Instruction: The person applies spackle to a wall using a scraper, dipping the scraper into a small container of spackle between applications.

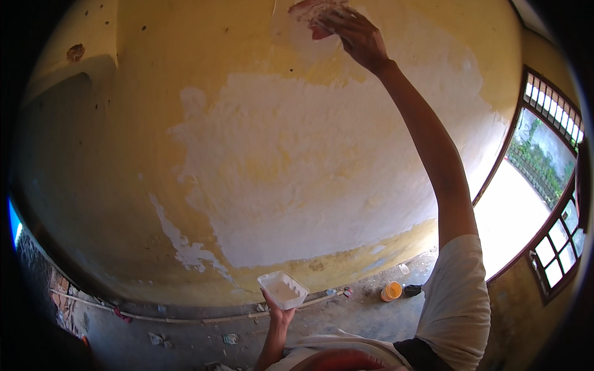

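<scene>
High on the wall, my right hand is closed on a flat reddish scraper smeared with white paste. The scraper lies against the yellow wall, at the upper edge of a broad whitish coated patch. Low in front of me, my left hand grips a white plastic tub from below and the side. Some pale paste shows inside the tub. My right arm is stretched up across the wall; part of the scraper is hidden by the fingers.
An orange bucket stands on the floor near the wall's foot, a dark bag beside it. A long pale pole lies along the wall base among scraps. On the right is a bright open doorway with a paned window.
</scene>
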`<control>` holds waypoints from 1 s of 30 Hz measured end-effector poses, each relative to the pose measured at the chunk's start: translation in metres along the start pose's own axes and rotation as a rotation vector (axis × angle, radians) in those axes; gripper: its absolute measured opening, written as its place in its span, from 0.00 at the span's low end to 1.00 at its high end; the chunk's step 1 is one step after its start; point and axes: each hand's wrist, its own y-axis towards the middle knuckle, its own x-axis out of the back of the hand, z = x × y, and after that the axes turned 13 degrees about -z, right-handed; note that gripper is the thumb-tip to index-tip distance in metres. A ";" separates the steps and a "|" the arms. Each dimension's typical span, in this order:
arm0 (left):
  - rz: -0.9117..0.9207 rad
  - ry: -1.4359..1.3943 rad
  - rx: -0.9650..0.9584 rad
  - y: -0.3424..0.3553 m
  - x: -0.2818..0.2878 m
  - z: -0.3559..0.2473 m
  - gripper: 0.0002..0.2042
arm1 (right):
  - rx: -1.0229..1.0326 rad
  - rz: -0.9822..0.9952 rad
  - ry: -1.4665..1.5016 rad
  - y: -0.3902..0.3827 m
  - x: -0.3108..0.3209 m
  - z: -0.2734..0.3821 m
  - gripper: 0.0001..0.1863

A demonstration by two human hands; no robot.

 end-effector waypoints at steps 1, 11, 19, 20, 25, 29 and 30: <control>0.006 -0.003 0.013 -0.001 -0.002 0.001 0.40 | -0.015 0.036 0.024 -0.002 0.001 0.012 0.28; 0.026 0.001 -0.045 -0.006 -0.005 0.004 0.40 | -1.132 0.009 0.348 -0.025 0.031 0.099 0.06; -0.084 0.070 -0.186 -0.006 -0.023 0.022 0.40 | -1.850 -0.090 0.965 -0.142 0.115 0.273 0.09; -0.091 0.072 -0.198 -0.005 -0.022 0.022 0.40 | -1.932 -0.038 1.040 -0.163 0.120 0.289 0.10; -0.189 -0.042 -0.323 0.016 0.022 0.045 0.38 | -2.418 0.081 1.435 -0.318 0.141 0.445 0.12; -0.245 -0.121 -0.514 0.029 0.065 0.069 0.35 | -2.851 0.455 1.121 -0.403 0.173 0.566 0.11; -0.245 -0.121 -0.558 0.030 0.075 0.074 0.34 | -2.944 0.487 1.217 -0.427 0.178 0.597 0.11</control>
